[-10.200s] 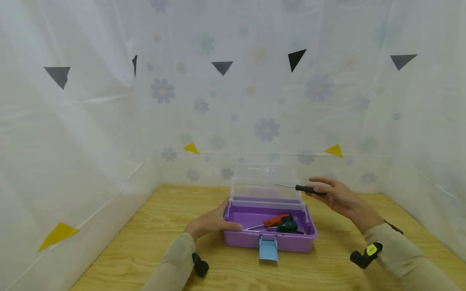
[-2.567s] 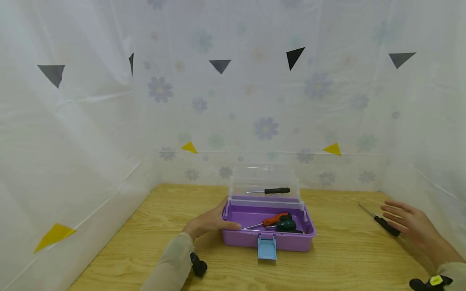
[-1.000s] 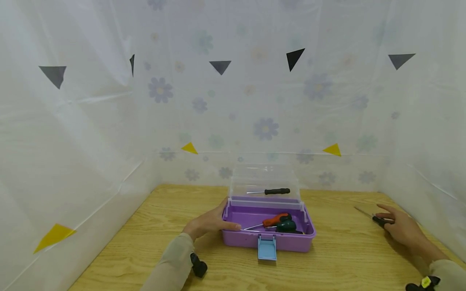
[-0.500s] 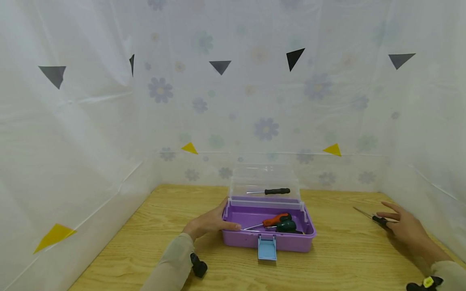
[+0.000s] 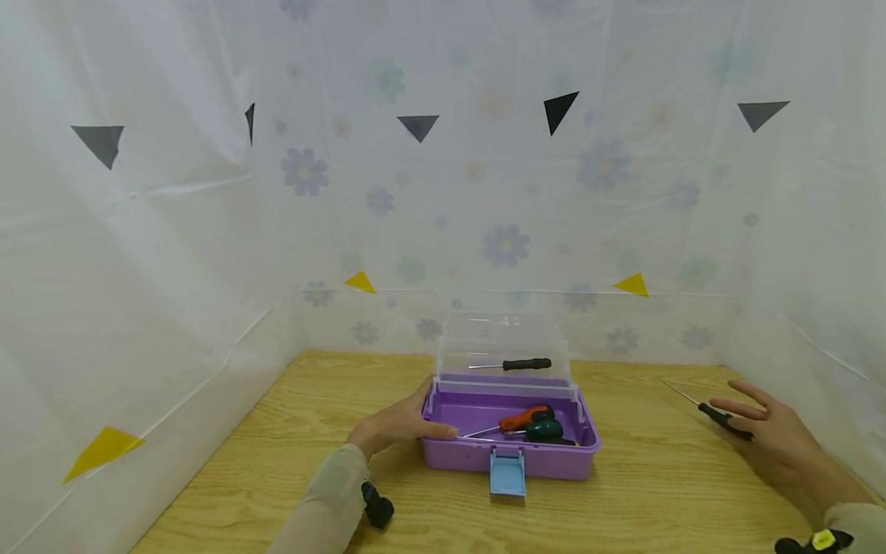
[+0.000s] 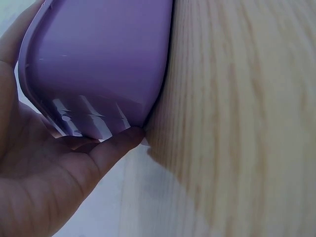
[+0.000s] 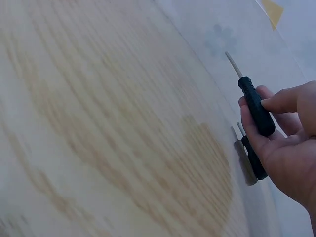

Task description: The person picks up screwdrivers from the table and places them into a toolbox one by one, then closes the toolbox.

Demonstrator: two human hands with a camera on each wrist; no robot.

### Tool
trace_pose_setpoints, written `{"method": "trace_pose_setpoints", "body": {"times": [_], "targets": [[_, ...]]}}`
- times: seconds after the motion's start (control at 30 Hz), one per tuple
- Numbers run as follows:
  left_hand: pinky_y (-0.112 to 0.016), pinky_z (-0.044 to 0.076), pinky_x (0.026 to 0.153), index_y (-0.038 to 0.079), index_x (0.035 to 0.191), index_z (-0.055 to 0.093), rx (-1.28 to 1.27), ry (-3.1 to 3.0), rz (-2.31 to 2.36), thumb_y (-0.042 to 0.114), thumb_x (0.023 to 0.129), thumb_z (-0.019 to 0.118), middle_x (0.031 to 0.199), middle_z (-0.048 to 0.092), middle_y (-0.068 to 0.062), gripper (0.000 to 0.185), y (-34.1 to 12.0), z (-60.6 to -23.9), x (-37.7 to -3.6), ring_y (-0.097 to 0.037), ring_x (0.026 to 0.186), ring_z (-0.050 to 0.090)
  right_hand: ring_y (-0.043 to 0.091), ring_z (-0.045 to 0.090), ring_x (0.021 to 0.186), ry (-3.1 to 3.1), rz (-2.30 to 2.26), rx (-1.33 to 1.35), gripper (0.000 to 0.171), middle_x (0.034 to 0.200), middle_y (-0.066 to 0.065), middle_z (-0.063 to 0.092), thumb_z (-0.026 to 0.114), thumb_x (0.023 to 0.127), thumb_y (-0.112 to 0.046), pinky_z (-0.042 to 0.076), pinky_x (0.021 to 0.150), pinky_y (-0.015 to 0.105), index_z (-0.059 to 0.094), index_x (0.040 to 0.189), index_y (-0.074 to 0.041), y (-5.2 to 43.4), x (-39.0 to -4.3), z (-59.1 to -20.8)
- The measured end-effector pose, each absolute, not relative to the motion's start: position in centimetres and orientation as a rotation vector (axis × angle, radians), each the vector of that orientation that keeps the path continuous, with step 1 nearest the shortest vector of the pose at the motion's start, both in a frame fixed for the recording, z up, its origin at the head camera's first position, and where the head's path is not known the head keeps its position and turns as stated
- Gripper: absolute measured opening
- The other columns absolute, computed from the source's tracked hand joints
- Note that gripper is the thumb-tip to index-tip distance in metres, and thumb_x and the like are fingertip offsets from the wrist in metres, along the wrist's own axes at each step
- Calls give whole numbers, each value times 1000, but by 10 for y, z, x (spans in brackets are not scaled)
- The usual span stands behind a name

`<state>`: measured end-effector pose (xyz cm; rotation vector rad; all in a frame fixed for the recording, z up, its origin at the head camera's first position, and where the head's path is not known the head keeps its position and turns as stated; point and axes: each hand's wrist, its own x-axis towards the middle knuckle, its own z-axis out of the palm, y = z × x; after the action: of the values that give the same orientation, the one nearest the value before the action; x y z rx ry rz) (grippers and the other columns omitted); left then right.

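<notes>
A purple toolbox (image 5: 477,458) stands mid-table with its clear lid (image 5: 504,338) raised. My left hand (image 5: 400,422) grips its left end, the palm and fingers wrapped round the purple corner (image 6: 98,64) in the left wrist view. An orange-handled screwdriver (image 5: 524,419) and a green-handled one (image 5: 545,431) lie inside. A black-handled screwdriver (image 5: 526,364) rests in the lid. At the far right, my right hand (image 5: 746,419) pinches another black-handled screwdriver (image 5: 720,418) just above the wood, its tip pointing away. The right wrist view shows this held screwdriver (image 7: 256,111) with a second black one (image 7: 254,157) lying beneath it.
The wooden table (image 5: 644,492) is walled by white flowered sheeting (image 5: 505,231) at the back and both sides. The box's blue latch (image 5: 507,471) hangs open at the front. The right-hand sheeting (image 7: 256,29) is close beside my right hand.
My right hand has closed its fingers on the black screwdriver and raised it slightly off the table. The left hand and the toolbox have stayed still.
</notes>
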<state>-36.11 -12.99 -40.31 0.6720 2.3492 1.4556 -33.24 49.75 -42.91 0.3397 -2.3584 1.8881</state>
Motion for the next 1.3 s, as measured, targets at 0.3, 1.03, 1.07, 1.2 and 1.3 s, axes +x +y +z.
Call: {"method": "trace_pose_setpoints", "body": {"times": [0.3, 1.03, 1.07, 1.2, 1.3], "targets": [[-59, 21, 120, 22, 167, -8, 691, 2342, 1462, 40, 86, 84, 168, 22, -15, 124, -130, -403, -361, -36, 150, 28, 15, 64, 61, -2149, 2273, 494, 66, 123, -8, 73, 45, 107, 9, 29, 41, 32, 52, 138, -48, 496, -334, -423], [-59, 24, 119, 23, 168, -6, 711, 2306, 1496, 41, 85, 86, 164, 29, -16, 125, -129, -401, -359, -36, 147, 33, 23, 63, 123, -1768, 2730, 909, 68, 137, 6, 64, 22, 108, 16, 53, 101, 40, 57, 148, -26, 465, -346, -404], [-58, 24, 119, 23, 168, -5, 720, 2297, 1501, 39, 85, 86, 164, 30, -16, 124, -129, -401, -359, -36, 146, 35, 22, 63, 124, -1777, 2723, 916, 67, 138, 6, 64, 23, 108, 15, 52, 101, 40, 56, 148, -26, 463, -346, -403], [-58, 25, 119, 23, 168, -5, 734, 2282, 1513, 38, 85, 86, 162, 33, -17, 124, -128, -400, -359, -36, 144, 37, 21, 62, 125, -1802, 2694, 947, 67, 140, 5, 63, 23, 108, 15, 51, 102, 39, 54, 150, -26, 456, -349, -397], [-58, 24, 119, 22, 167, -6, 728, 2284, 1511, 40, 84, 87, 162, 32, -17, 126, -129, -400, -359, -36, 144, 37, 19, 61, 125, -1836, 2649, 966, 67, 141, 4, 62, 24, 108, 16, 51, 102, 38, 53, 151, -26, 450, -349, -393]]}}
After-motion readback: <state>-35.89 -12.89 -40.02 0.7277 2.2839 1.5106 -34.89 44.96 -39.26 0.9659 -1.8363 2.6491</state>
